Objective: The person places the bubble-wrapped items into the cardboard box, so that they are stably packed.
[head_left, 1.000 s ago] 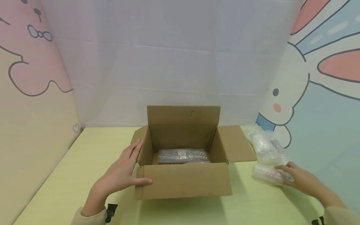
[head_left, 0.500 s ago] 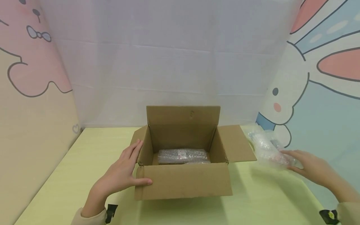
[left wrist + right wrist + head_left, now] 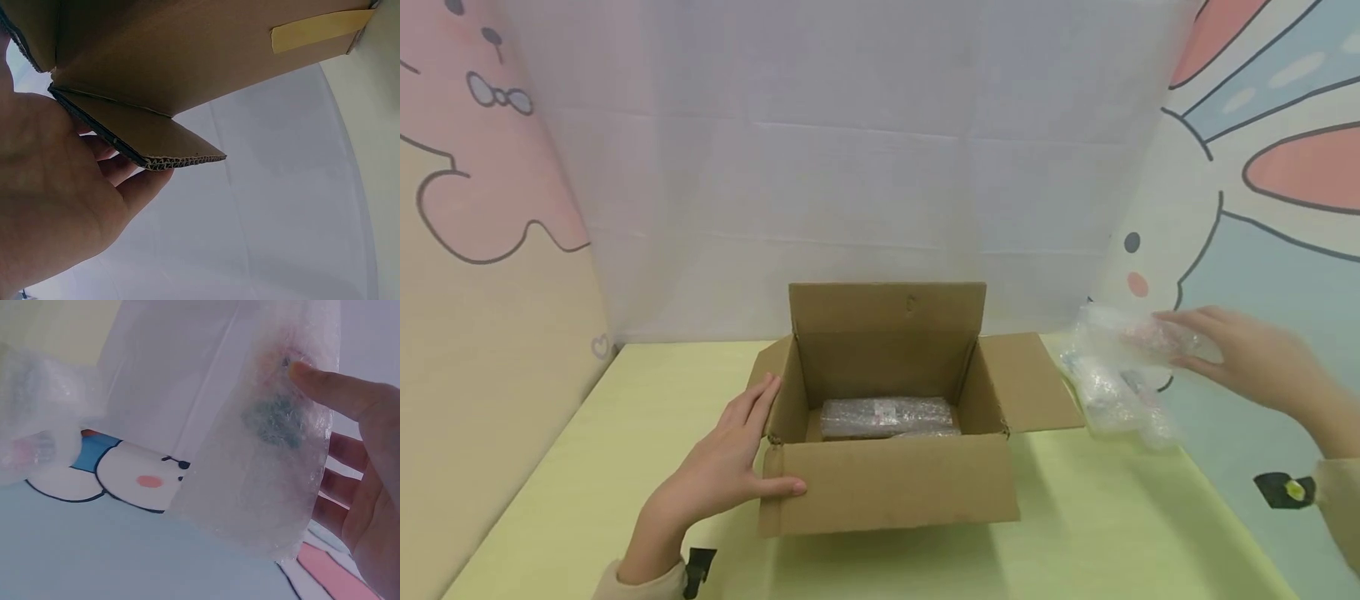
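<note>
An uncapped, open-topped cardboard box (image 3: 891,487) stands on the table with its flaps folded out. My left hand (image 3: 718,454) holds its left front corner, thumb on the front flap; in the left wrist view the fingers lie behind a side flap (image 3: 144,131). At the right, my right hand (image 3: 1255,354) pinches a bubble-wrapped package (image 3: 275,425) by its end, raised over other wrapped packages. Reddish and green colours show through its plastic; what is inside is blurred. Within the box lies another bubble-wrapped package (image 3: 886,414) with a small label.
Several bubble-wrapped packages (image 3: 1105,396) lie on the yellow-green table (image 3: 572,450) right of the box, near its right flap (image 3: 1030,382). A white curtain (image 3: 865,167) hangs behind. Walls with cartoon animals flank both sides.
My right hand has lifted the bubble-wrapped package from the table's right side and carried it up and back, above the other packages. The left hand stays on the box.
</note>
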Demonstrator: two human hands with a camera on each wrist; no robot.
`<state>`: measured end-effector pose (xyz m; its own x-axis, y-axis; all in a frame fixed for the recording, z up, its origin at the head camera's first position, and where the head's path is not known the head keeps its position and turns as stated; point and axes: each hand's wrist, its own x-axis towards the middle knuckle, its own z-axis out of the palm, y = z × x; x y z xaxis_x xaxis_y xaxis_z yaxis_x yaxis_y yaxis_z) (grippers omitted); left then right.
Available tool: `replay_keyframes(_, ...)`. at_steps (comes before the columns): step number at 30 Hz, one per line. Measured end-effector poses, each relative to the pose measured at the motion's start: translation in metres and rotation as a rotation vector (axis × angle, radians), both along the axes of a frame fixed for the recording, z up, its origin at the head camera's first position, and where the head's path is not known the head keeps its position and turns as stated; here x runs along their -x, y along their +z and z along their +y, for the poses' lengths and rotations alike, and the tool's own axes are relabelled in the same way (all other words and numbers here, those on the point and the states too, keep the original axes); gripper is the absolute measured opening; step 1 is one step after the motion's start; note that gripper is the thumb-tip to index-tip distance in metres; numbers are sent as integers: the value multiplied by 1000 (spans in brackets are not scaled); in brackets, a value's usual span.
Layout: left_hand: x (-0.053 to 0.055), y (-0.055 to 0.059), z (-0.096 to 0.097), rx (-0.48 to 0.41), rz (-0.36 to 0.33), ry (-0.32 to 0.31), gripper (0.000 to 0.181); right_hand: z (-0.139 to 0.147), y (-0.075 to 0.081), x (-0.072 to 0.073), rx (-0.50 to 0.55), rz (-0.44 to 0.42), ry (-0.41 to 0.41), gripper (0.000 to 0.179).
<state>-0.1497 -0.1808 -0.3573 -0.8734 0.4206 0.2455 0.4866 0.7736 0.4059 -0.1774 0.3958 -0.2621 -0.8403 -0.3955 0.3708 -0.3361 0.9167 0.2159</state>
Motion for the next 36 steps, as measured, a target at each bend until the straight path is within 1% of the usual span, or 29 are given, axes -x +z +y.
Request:
replay_keyframes(2, 0, -1, 0, 2, 0, 3, 124, -10, 13, 5, -7, 13, 11, 58)
replay_keyframes(5, 0, -3, 1, 3, 4, 4, 124, -29, 28, 11, -6, -5, 12, 60)
replay_keyframes(8, 1, -3, 1, 4, 17, 3, 125, -52, 39, 16, 13, -45, 21, 59)
replay_keyframes(10, 1, -3, 0, 5, 22, 3, 125, -66, 43, 19, 27, -63, 49, 58)
replay_keyframes(13, 2, -3, 1, 4, 24, 0, 125, -88, 46, 23, 56, -45, 128, 58)
replay_keyframes(17, 2, -4, 1, -1, 18, -1, 125, -119, 45, 29, 53, 21, 294, 60)
replay_keyframes(20, 2, -4, 0, -5, 16, 2, 124, -145, 44, 34, 33, 25, 413, 60)
replay_keyframes(21, 2, -5, -1, -5, 18, 3, 124, -155, 43, 36, 23, 15, 439, 60)
replay_keyframes(24, 2, -5, -1, -7, 21, 4, 124, -181, 40, 41, -8, -58, 482, 56)
replay_keyframes(30, 2, -4, 0, -5, 21, 6, 124, -231, 33, 51, -129, -257, 452, 53)
replay_keyframes(33, 2, -3, 0, -9, 21, 5, 124, -253, 29, 57, -197, -321, 459, 50)
replay_keyframes(36, 2, -3, 0, -10, 22, 5, 124, -271, 23, 63, -264, -362, 456, 47)
